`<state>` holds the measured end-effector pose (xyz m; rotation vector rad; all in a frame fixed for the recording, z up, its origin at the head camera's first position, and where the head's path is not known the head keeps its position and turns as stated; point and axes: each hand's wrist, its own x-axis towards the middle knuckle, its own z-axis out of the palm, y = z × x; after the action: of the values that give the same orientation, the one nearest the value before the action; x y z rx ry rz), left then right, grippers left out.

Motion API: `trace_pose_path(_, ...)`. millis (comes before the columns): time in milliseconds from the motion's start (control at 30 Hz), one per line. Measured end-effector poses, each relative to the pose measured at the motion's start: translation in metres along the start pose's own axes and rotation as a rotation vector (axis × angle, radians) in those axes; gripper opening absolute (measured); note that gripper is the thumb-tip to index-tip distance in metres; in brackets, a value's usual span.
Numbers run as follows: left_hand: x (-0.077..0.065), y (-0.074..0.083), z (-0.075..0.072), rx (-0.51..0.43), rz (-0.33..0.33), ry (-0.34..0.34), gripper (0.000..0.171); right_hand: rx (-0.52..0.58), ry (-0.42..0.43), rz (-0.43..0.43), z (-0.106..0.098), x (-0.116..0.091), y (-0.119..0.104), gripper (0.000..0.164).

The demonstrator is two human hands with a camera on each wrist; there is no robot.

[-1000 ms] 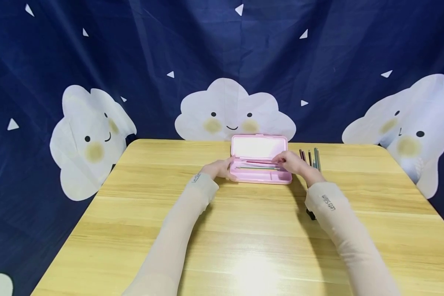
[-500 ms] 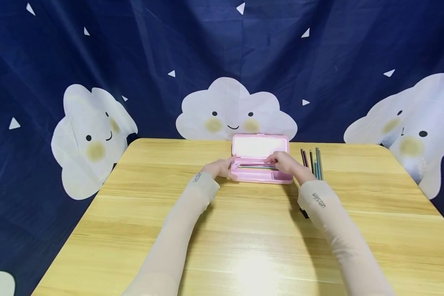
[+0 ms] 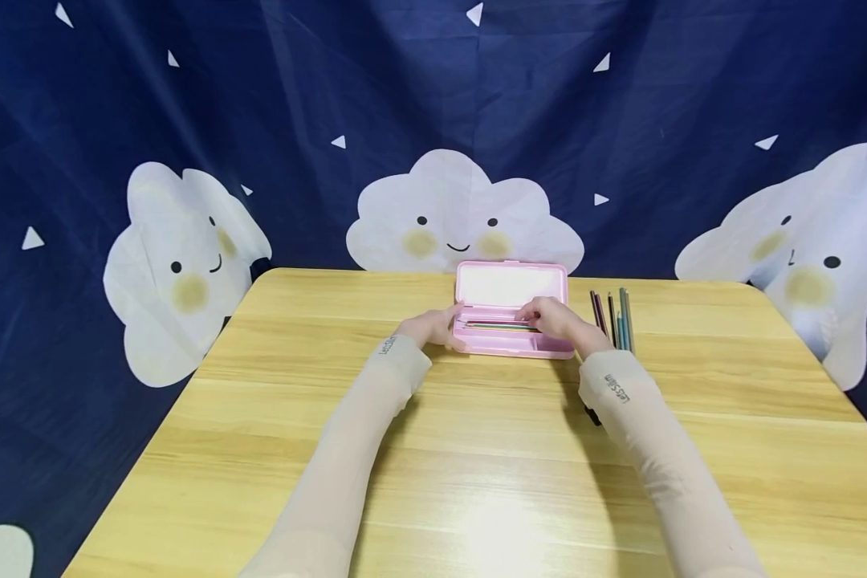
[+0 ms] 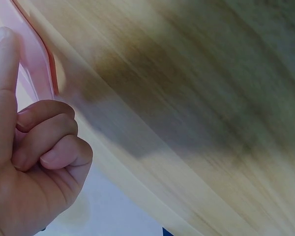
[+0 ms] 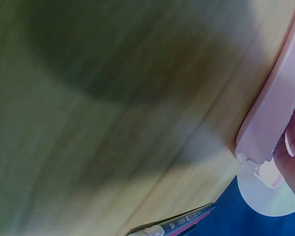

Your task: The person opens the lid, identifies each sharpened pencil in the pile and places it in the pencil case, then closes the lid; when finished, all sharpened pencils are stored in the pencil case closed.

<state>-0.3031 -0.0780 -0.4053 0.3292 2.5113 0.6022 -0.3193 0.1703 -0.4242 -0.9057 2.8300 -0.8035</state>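
Observation:
A pink pencil case [image 3: 507, 352] stands with its lid up toward the back of the table in the head view. My left hand [image 3: 431, 327] grips its left end; in the left wrist view the thumb [image 4: 9, 54] lies on the pink wall and several fingers are curled beside it. Several coloured pencils [image 3: 502, 327] lie lengthwise in the tray. Reaching in from the right, my right hand [image 3: 549, 315] pinches the right end of a red coloured pencil [image 3: 487, 323] low among the others. Its fingertips are mostly hidden by the hand and, in the right wrist view, by the case wall.
Several more pencils [image 3: 624, 321] lie on the wooden table [image 3: 477, 449] to the right of the case, partly behind my right forearm. A small black object [image 3: 592, 416] shows beside the right sleeve. A dark blue curtain with clouds [image 3: 296, 96] hangs behind the table.
My right hand has moved slightly left and lowered the red pencil in line with the others in the tray. The left hand has stayed on the case's left end.

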Motion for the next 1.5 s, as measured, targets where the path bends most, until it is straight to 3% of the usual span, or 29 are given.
trace_pose_path(233,0.001,0.002,0.002,-0.003,0.002,-0.005,0.1,-0.051,-0.004,0.023,0.001,-0.001,-0.001,0.022)
trace_pose_path(400,0.001,0.002,0.002,0.0,0.015,-0.005,0.1,0.019,-0.022,0.024,0.006,0.002,0.013,0.023)
trace_pose_path(567,0.001,-0.001,0.001,-0.001,0.011,0.0,0.099,0.133,0.06,-0.09,0.041,0.029,0.104,0.026)
trace_pose_path(667,0.001,-0.001,0.001,-0.007,0.015,0.0,0.1,0.17,0.058,-0.089,0.048,0.037,0.133,0.023)
trace_pose_path(800,0.001,-0.002,0.002,0.018,0.025,-0.004,0.101,0.271,0.028,-0.08,0.034,0.026,0.12,0.018)
trace_pose_path(967,0.001,-0.003,0.002,0.06,0.041,-0.004,0.1,0.27,0.05,-0.04,0.004,-0.003,0.063,0.017)
trace_pose_path(1033,0.001,-0.003,0.002,0.06,0.042,-0.004,0.1,0.215,0.033,0.05,-0.012,-0.016,0.028,0.018)
trace_pose_path(1133,0.001,-0.003,0.001,0.057,0.043,-0.005,0.101,0.184,0.04,0.103,-0.023,-0.026,0.009,0.019)
trace_pose_path(1500,-0.001,-0.003,-0.001,0.068,0.046,-0.002,0.1,0.172,0.109,0.166,-0.04,-0.053,0.029,0.022)
